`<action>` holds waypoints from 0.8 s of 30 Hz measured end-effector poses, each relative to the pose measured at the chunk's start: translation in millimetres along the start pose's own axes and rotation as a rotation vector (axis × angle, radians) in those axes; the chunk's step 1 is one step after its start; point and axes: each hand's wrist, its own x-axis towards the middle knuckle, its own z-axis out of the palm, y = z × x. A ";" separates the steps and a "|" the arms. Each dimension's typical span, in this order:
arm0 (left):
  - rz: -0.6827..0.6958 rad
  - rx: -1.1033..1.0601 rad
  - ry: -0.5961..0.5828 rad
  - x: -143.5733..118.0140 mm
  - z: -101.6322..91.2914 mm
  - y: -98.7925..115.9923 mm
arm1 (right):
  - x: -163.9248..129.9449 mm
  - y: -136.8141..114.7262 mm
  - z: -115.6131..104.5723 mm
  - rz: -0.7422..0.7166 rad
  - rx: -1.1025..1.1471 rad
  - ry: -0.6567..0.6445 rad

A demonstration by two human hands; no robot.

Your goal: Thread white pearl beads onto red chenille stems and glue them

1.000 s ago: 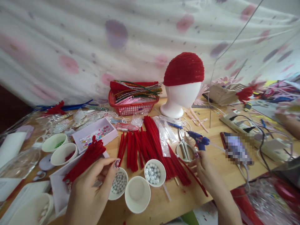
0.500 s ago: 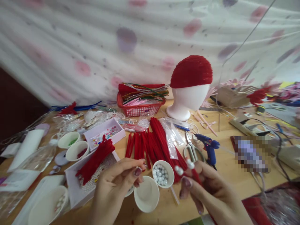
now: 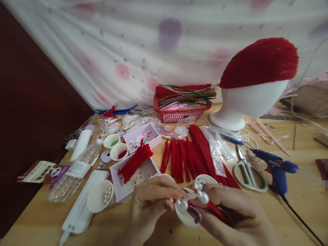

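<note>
My right hand [image 3: 233,208] is closed around red pipe cleaners [image 3: 217,212] with white pearl beads [image 3: 203,197] at their tips. My left hand [image 3: 153,201] meets it from the left, thumb and forefinger pinched on a small pearl bead at the tip of one stem. Other pearl beads [image 3: 181,204] sit between the two hands. Just below the fingers stands a white paper cup [image 3: 188,220], partly hidden. Behind my right fingers is a cup of pearl beads [image 3: 202,178], also partly covered. Red pipe cleaners [image 3: 179,162] lie beyond the hands.
A white foam head [image 3: 243,106] wears a red cap [image 3: 261,65]. Scissors [image 3: 249,174] and a blue glue gun [image 3: 278,169] with a cord lie right. Left are bead trays [image 3: 116,186], small cups [image 3: 99,196], a plastic bottle [image 3: 77,174] and a power strip [image 3: 85,205]. A red basket [image 3: 183,115] stands behind.
My hands have come together, the left fingertips now at the beads on the right hand's pipe cleaners. The view has turned left, so the table's things appear farther right.
</note>
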 end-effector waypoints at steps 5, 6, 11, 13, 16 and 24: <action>-0.030 -0.017 -0.036 0.9 -0.9 -1.4 | -0.2 -4.0 -1.7 -0.024 -0.073 0.008; -0.030 -0.027 -0.042 0.7 -1.0 -2.0 | -0.6 -4.2 -1.7 -0.018 -0.079 0.012; -0.010 0.003 -0.040 -1.0 -0.5 -2.1 | -2.1 -5.6 -2.9 -0.020 -0.081 0.014; 0.000 0.056 -0.044 -1.0 -0.7 1.4 | -3.0 -6.3 -4.6 -0.024 -0.084 0.000; 0.037 0.221 -0.098 1.2 -2.9 10.9 | -4.9 -6.4 -7.1 -0.007 -0.059 -0.016; 0.022 0.502 -0.134 4.4 0.4 20.9 | -5.6 0.2 1.3 0.290 0.226 0.047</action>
